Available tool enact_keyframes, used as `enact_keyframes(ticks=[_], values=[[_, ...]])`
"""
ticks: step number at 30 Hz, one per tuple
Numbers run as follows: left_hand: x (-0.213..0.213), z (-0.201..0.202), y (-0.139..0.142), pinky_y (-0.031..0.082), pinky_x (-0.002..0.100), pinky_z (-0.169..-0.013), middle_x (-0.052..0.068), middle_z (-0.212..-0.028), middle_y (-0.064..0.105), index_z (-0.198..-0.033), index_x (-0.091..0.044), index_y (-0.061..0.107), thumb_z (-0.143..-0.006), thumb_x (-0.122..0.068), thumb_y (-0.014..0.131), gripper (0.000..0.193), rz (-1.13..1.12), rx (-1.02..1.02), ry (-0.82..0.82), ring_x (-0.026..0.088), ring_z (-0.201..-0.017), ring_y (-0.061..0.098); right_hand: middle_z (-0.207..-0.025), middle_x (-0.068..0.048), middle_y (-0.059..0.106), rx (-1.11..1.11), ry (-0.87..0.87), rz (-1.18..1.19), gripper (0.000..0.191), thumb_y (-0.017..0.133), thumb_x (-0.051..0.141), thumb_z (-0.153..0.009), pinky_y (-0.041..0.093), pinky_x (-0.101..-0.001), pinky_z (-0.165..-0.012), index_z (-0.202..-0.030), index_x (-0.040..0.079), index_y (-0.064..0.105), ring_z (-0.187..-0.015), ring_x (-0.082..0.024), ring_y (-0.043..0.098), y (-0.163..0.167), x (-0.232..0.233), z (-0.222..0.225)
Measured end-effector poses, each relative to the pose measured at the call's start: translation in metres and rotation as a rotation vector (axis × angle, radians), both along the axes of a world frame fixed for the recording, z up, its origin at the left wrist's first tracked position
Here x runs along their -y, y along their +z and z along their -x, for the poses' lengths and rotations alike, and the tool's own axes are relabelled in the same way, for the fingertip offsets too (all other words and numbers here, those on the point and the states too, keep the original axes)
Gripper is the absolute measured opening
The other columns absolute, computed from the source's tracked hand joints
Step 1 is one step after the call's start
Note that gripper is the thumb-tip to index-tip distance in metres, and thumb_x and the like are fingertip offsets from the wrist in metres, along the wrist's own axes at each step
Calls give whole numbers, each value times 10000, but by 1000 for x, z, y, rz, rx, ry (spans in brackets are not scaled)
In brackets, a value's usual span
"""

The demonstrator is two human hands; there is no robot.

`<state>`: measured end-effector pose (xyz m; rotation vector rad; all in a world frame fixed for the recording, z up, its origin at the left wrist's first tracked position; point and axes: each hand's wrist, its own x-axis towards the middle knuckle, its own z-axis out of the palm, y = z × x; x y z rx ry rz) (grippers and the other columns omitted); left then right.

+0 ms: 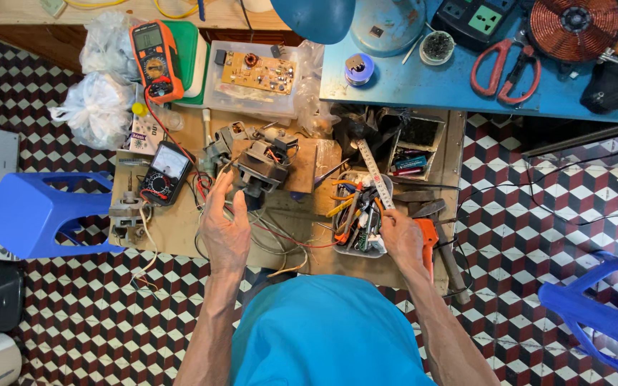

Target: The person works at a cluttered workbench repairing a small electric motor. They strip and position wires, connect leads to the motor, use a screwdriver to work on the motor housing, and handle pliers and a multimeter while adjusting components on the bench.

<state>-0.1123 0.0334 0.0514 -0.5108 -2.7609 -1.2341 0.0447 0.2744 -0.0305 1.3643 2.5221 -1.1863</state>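
My left hand (224, 229) hovers open, palm up, over tangled wires (270, 239) on a low wooden board (173, 229), just in front of a small electric motor (260, 166). It holds nothing. My right hand (402, 239) reaches into a clear tool tray (359, 214) filled with pliers and screwdrivers, its fingers curled among the tools beside a folding ruler (373, 171). Whether it grips a tool is hidden. An orange-handled tool (427, 236) lies right beside that hand.
An orange multimeter (155, 61), a black analog meter (164, 174), a circuit board (257, 71) in a clear box and plastic bags (98, 107) sit behind. Blue stools (33, 214) (602, 322) flank me. A blue bench (409, 78) holds red scissors (503, 66) and a copper coil (576, 25).
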Motion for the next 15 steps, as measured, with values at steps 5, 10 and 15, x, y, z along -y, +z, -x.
enact_keyframes(ticks=[5, 10, 15], values=[[17, -3, -13, 534, 394, -984, 162, -1369, 655, -1360, -27, 619, -1025, -97, 606, 343, 15, 36, 70, 276, -1141, 684, -839, -123, 784, 80, -33, 186, 336, 549, 329, -947, 564, -410, -765, -1098, 116, 761, -804, -268, 764, -1, -2, -23], [27, -6, -23, 560, 376, -907, 155, -1129, 730, -1318, -33, 651, -1023, -115, 628, 307, 56, 115, 170, 255, -1025, 712, -838, -140, 785, 175, 24, 262, 351, 582, 377, -947, 562, -410, -746, -1114, 133, 772, -794, -273, 758, 3, 10, -20], [42, -7, -31, 573, 344, -861, 120, -1072, 772, -1365, -31, 608, -1030, -135, 575, 353, -130, 200, 222, 208, -1018, 746, -897, -157, 755, 21, 31, -27, 318, 616, 342, -968, 530, -406, -700, -1124, 118, 780, -806, -279, 702, 27, 21, -6]])
